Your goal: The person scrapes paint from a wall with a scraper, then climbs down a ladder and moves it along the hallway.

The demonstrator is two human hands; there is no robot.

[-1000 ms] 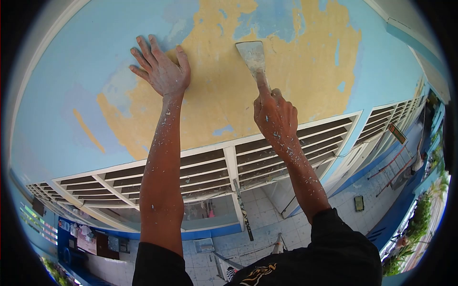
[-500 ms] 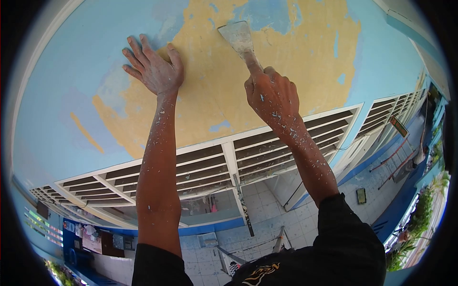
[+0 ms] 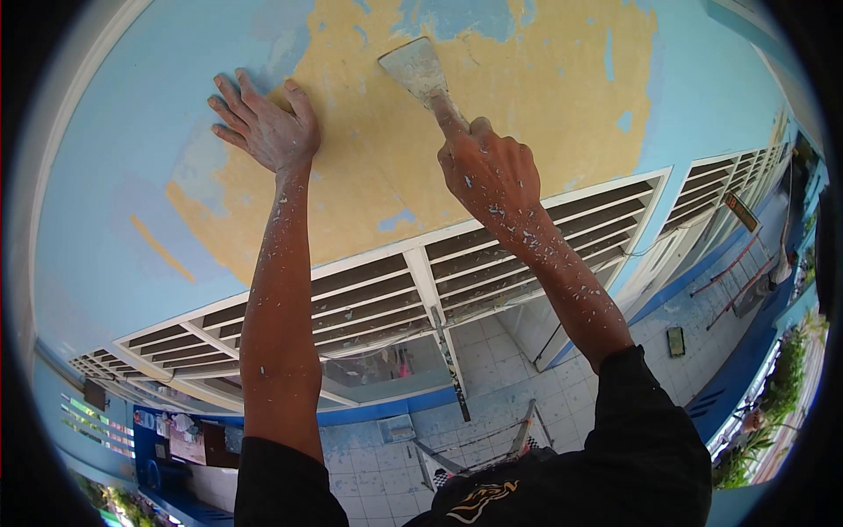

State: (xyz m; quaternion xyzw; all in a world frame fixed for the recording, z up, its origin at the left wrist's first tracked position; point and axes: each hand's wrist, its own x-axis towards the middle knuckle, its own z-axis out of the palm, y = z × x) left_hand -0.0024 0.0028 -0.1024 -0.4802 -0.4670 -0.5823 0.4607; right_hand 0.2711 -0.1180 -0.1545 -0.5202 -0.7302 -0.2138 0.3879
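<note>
My right hand grips the handle of a paint scraper, index finger stretched along it toward the blade. The wide, dusty blade lies at the wall, over a yellowish area where blue paint is gone. To the left, my left hand rests flat on the wall with fingers spread, near the border of blue and yellow. Small pale paint flakes cling to both forearms, and dust coats the left hand. Most of the scraper's handle is hidden in my right fist.
Below the bare patch runs a white-framed louvred vent. Far down, the tiled floor carries paint flakes. A ladder-like frame stands beneath me. A hanging sign and a red ladder are at the right, with plants beyond.
The scraper and my right hand have shifted slightly left in view. My left hand also appears a little further left, still spread on the wall; the whole view has moved somewhat.
</note>
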